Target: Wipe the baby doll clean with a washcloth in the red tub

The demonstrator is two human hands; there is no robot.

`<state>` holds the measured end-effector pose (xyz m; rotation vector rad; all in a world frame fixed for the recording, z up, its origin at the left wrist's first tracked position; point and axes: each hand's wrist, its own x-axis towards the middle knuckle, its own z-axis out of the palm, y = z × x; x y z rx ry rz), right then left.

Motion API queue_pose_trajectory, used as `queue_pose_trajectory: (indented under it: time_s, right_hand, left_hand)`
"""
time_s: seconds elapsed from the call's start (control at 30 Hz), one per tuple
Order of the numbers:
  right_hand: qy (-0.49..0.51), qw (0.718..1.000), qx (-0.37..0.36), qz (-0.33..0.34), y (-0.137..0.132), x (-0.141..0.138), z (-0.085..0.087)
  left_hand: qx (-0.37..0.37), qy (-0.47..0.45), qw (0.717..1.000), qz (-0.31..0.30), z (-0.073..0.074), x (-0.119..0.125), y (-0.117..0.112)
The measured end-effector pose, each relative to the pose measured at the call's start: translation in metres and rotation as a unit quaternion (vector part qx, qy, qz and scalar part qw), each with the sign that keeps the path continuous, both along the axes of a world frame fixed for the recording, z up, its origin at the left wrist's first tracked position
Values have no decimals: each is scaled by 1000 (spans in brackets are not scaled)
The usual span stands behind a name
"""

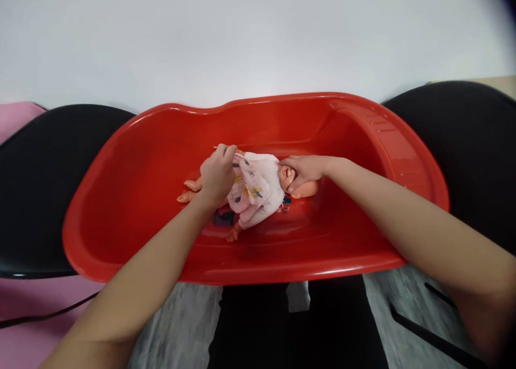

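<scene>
Below the white wall (258,41) sit a left black seat (40,197) and a right black seat (463,154) — pink surface (16,119) at the wall's far left, beige strip (506,84) at its far right; streaked grey floor (173,326) lies out in front of it.

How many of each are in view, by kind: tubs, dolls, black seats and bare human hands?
Red tub: 1
Doll: 1
Black seats, left seat and right seat: 2
Bare hands, left hand and right hand: 2
Total: 6
</scene>
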<state>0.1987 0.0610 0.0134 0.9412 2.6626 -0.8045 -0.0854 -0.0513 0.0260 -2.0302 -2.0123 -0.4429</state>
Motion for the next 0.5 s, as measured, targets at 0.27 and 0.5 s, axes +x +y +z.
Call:
queue_pose_trajectory:
  time_s: [0.27, 0.5]
  right_hand:
    - [-5, 1000, -4, 3, -7, -4, 13]
    - [-8, 1000, -5, -2, -7, -3, 9]
  left_hand:
    - [-124, 2, 986, -109, -19, 8, 5]
    - [-180, -63, 968, -163, -39, 4, 10]
